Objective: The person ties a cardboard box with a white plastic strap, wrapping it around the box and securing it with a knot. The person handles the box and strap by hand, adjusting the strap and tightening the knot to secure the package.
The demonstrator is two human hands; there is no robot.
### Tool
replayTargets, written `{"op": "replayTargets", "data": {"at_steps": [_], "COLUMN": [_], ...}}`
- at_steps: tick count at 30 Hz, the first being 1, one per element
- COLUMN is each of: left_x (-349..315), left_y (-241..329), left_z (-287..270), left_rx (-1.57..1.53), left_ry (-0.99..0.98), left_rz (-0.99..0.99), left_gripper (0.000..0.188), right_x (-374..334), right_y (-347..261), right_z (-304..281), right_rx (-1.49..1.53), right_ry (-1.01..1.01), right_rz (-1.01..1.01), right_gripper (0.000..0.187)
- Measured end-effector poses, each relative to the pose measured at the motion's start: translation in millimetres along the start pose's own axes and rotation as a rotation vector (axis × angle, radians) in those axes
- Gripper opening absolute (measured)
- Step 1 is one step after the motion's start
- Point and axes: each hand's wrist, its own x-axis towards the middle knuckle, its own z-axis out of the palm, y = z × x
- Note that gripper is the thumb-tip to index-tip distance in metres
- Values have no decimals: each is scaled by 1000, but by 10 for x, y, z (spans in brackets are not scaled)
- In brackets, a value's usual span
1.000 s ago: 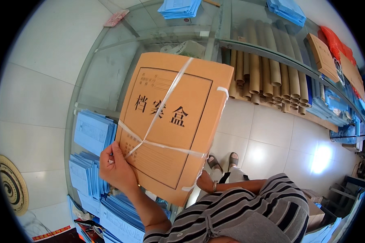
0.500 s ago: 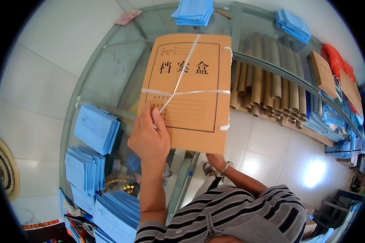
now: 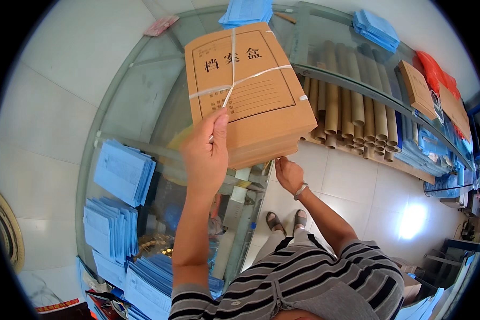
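Left hand point(image 3: 207, 156) pinches the string point(image 3: 232, 85) round the boxes point(image 3: 250, 96) at 12 o'clock, maybe to steady them. Right hand point(image 3: 290, 176) curls near their 5 o'clock edge; can't tell if it pinches.

Beneath and beyond the left hand point(image 3: 207, 152) spreads a see-through glass tabletop point(image 3: 130, 96), its grey-green rim bowed by the wide lens. Farther left of that hand lies pale tiled flooring point(image 3: 45, 128) with thin joints, and at its far edge a round tan-and-dark patterned disc point(image 3: 8, 232), perhaps a mat or seat. Up and to the right of the right hand point(image 3: 289, 175) runs another glass-topped section point(image 3: 325, 73), above a low wooden board point(image 3: 410, 172). Glossy light tiles point(image 3: 352, 186) extend rightward from that hand, with a white glare patch point(image 3: 412, 221). Dark furniture point(image 3: 464, 245) stands farther off, lower right.
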Motion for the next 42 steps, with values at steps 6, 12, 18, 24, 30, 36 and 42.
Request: {"op": "replayTargets", "data": {"at_steps": [6,12,18,24,30,36,42], "left_x": [-63,-36,-33,-33,-58,-21,42], "left_y": [-30,-73,-160,-156,-135,-85,96], "left_z": [34,0,50,8,-88,-161,-174], "left_rx": [-2,-83,-175,-302,-349,-194,203], "left_ry": [55,86,143,159,150,149,-82], "left_rz": [22,38,60,24,-29,33,34], "left_gripper": [21,21,20,23,27,25,24], "right_x": [-248,-200,18,11,37,25,699], "right_y": [-164,-733,-859,-783,-1449,-2077,-2608], "right_z": [170,170,238,-322,-1537,-2534,-3170], "right_rx": [-189,-81,70,368,663,457,84], "right_ry": [-67,-176,-181,-299,-749,-818,-587], "right_rz": [-167,-340,-385,-413,-153,-291,-674], "right_gripper": [14,12,18,25,23,13,11]}}
